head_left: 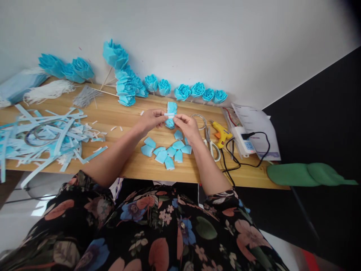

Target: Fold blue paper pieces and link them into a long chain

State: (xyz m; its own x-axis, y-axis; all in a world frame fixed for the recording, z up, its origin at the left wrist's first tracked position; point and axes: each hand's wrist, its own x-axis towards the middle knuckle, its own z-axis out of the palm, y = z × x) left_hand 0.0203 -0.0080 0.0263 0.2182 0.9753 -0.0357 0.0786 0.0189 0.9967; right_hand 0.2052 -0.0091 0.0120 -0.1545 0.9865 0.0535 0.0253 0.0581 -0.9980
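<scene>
My left hand [151,119] and my right hand [186,125] meet above the wooden table [126,113]. Both pinch the ends of a small pale blue strip [169,114] held level between them. Just beyond the strip lies a blue folded piece [172,107], and another blue piece [169,123] sits under it. Several folded blue petal pieces [166,151] lie on the table below my hands, near the front edge.
Blue fabric roses [197,90] line the wall at the back, more [124,81] at centre-left. A heap of blue and white strips [45,133] covers the left. Scissors [211,145], a yellow glue gun [221,132], a power strip [244,141], cables and papers lie right.
</scene>
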